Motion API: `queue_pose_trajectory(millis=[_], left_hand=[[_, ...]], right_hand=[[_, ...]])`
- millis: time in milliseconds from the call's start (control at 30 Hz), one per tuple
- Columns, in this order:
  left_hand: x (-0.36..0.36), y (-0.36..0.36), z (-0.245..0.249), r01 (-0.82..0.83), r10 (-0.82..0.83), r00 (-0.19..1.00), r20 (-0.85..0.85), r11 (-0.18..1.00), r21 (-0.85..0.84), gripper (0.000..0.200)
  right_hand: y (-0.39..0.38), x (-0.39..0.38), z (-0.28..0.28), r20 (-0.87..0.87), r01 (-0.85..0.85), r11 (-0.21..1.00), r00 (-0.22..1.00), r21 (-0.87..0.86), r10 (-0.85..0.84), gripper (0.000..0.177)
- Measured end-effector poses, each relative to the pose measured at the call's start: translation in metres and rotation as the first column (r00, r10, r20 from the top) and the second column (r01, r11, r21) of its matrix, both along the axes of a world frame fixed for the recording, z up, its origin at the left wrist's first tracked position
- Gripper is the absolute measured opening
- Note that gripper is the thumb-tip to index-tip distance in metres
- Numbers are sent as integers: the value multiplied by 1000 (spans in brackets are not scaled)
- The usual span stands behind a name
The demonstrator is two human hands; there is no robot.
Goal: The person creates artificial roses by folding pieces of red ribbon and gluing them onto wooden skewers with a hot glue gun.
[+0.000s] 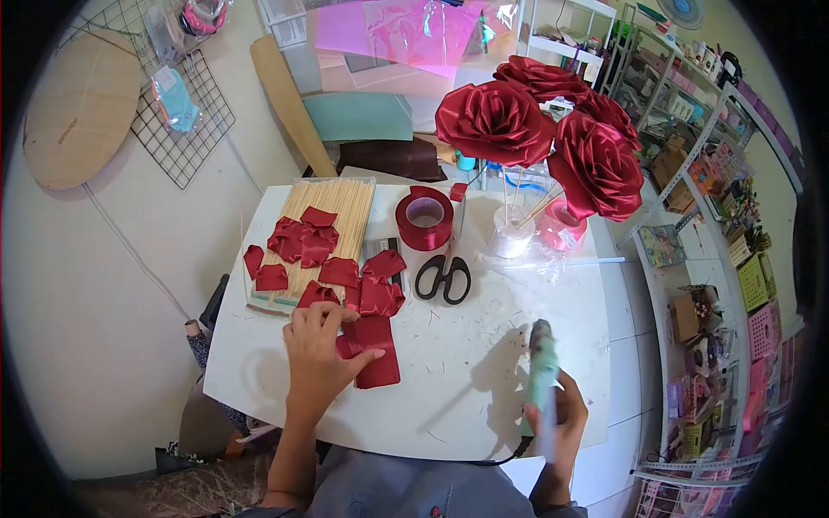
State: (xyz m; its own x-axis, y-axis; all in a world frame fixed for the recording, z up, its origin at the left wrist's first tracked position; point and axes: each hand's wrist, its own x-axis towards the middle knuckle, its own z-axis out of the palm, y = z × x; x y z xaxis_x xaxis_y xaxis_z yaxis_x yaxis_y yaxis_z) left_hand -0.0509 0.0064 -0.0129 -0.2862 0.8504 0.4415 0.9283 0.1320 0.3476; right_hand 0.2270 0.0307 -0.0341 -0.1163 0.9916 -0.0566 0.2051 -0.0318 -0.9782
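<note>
Red satin: a flat piece [378, 369] lies on the white desk [458, 371], below the folded pieces [382, 293].
Left hand [313, 354]: thumb spread apart from the other fingers, touching the satin; whether they pinch an edge, I cannot tell.
Glue gun [542, 363]: upright in the right hand [568, 413], fingers wrapped around its blurred body, nozzle well apart from the satin.
Good handling: best to hold the flat piece by its margins, smooth creases outward lightly, and keep fingertips clear of the nozzle, likely hot.
Cord [522, 446]: leaves the gun's base; better kept off the satin.
Scissors [444, 281]: closed, just below the ribbon roll [424, 217].
</note>
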Motion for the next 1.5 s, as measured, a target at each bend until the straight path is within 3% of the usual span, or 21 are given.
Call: queue_pose_trajectory(millis=[100, 200, 233, 433, 500, 533, 600, 733, 800, 833, 867, 933, 1000, 1033, 1067, 1167, 1233, 1500], left_hand=[[-5, 5, -10, 6, -6, 1000, -4, 1000, -1, 39], [-10, 5, -19, 20, -19, 998, -53, 1000, 5, 31], [-11, 3, -20, 19, -19, 998, -53, 1000, 3, 31], [-9, -1, -19, 18, -29, 993, 111, 994, 105, 12], [-5, -1, -17, -66, -13, 938, 347, 975, 214, 16], [-1, -1, -12, -62, -15, 938, 345, 975, 212, 16], [14, -2, 1, -157, -84, 618, 781, 961, 228, 25], [41, 3, 11, -117, -231, 479, 847, 939, 322, 32], [44, 0, 1, 174, -361, 555, 750, 932, 319, 32], [50, 0, 4, 201, -369, 427, 826, 929, 311, 28], [51, 1, 3, 210, -373, 420, 827, 927, 311, 28], [54, 2, 0, 293, -354, 564, 746, 930, 220, 24], [52, 4, -1, 336, -366, 596, 714, 922, 192, 24], [51, 5, 5, 372, -382, 672, 635, 915, 157, 26], [51, 5, 7, 403, -398, 737, 546, 908, 119, 28], [54, 5, 3, 392, -393, 692, 606, 909, 143, 35], [53, 4, 1, 405, -408, 687, 601, 902, 149, 37], [55, 3, 5, 430, -435, 700, 566, 890, 153, 40]], right_hand=[[-3, -2, -10, -420, 0, 1000, 908, 5, 2, 38], [-3, -10, 5, -494, -26, 990, 868, -139, -46, 33], [-4, -17, 3, -525, 68, 984, 839, -165, -146, 28], [-5, -15, 2, -614, -50, 985, 787, -165, -63, 26], [-5, -18, 6, -660, -135, 972, 751, -193, -27, 31], [-5, -18, 7, -661, -132, 972, 749, -195, -31, 31], [-4, -19, 8, -786, -280, 929, 618, -241, -17, 34], [0, -19, 11, -744, -391, 913, 643, -116, 181, 36], [-4, -16, 9, -701, -387, 917, 679, -92, 216, 35], [-7, -15, 8, -619, -324, 939, 763, -112, 189, 34], [-9, -15, 8, -528, -256, 958, 835, -126, 153, 33], [-6, -16, 6, -549, -238, 963, 826, -129, 131, 31], [-5, -15, 0, -469, -257, 959, 866, -121, 173, 30], [-3, -18, -4, -343, -256, 966, 912, -47, 225, 45], [-4, -19, -4, -344, -249, 967, 914, -53, 216, 45], [-5, -22, -4, -274, -208, 975, 945, -83, 179, 39], [-3, -22, -6, -118, -236, 972, 965, 9, 235, 30], [-3, -25, -9, -19, -213, 974, 976, 78, 215, 33]])
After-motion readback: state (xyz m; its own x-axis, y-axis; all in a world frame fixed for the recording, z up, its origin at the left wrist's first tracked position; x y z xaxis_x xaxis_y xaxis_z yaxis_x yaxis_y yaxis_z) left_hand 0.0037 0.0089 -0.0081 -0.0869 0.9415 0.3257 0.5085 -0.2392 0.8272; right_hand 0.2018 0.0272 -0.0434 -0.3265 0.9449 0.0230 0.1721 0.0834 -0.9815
